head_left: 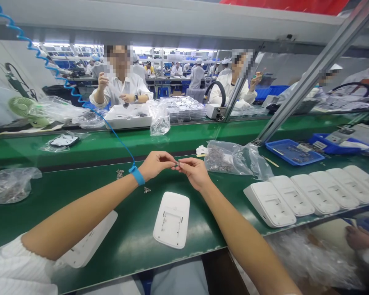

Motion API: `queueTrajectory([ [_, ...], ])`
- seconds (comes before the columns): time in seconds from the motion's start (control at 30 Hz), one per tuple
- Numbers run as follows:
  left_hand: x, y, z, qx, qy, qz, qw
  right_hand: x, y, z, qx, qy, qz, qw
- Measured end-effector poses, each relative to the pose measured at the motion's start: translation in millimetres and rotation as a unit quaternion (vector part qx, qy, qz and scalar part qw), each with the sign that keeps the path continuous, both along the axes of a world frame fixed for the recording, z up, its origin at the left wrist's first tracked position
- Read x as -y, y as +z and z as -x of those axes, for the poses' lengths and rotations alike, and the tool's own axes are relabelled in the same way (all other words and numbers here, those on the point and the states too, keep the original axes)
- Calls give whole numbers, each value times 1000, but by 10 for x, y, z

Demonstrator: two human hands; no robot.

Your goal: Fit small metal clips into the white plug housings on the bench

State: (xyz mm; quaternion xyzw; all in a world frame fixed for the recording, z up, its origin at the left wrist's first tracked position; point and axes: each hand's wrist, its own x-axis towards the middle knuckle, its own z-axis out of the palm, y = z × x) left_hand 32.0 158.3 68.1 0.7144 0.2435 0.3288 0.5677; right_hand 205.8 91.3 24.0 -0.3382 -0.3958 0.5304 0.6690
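Note:
My left hand and my right hand meet fingertip to fingertip above the green bench. Between them is a tiny metallic part, too small to name; both hands pinch at it. A blue wrist strap with a coiled cord circles my left wrist. Below my hands a white plastic housing lies with its recessed side up. Small metal pieces lie in little piles near my left wrist. Another white housing is partly hidden under my left forearm.
Several white housings stand in a row at the right. A clear bag of small metal parts lies beyond my right hand, near a blue tray. Another bag is at the left. Co-workers sit across the bench.

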Motion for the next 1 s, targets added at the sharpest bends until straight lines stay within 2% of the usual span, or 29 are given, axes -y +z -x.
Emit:
queueTrajectory([
  [0.37,123,44,-67,30,43,-54,997,63,69,23,-44,34,20,998],
  [0.77,214,-81,-176,102,128,31,986,86,95,34,-21,-13,10,1000],
  [1.0,228,-84,-200,102,131,37,985,89,85,16,-26,5,7,1000],
])
